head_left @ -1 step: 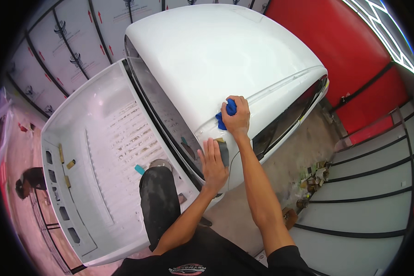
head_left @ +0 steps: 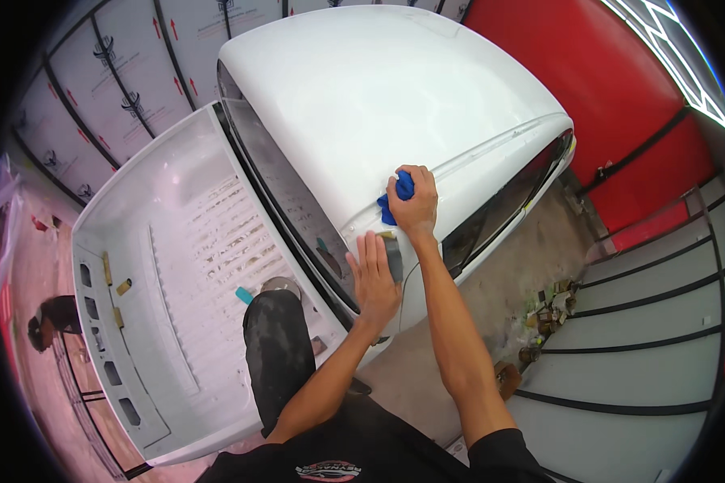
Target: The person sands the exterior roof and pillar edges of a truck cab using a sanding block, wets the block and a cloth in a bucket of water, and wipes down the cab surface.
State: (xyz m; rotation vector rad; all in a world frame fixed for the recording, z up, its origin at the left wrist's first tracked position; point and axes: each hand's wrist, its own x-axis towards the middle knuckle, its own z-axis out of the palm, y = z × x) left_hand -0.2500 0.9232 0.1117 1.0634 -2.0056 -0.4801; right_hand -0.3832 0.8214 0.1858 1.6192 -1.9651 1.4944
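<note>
A white pickup cab roof lies in front of me. My right hand is closed round a crumpled blue cloth, resting by the groove along the roof's near side. Just below it, my left hand lies flat on the cab's rear corner, fingers stretched and close together. Under that palm is a grey sheet with a tan edge, which looks like folded sandpaper; most of it is hidden by the hand.
To the left is the white truck bed, where my bent knee is. A teal block lies in the bed. Tan blocks sit near the tailgate. Another person is beyond it. Clutter lines the right wall.
My left hand has slid slightly forward with the grey sheet, nearer to my right hand. The right hand and the blue cloth have hardly moved.
</note>
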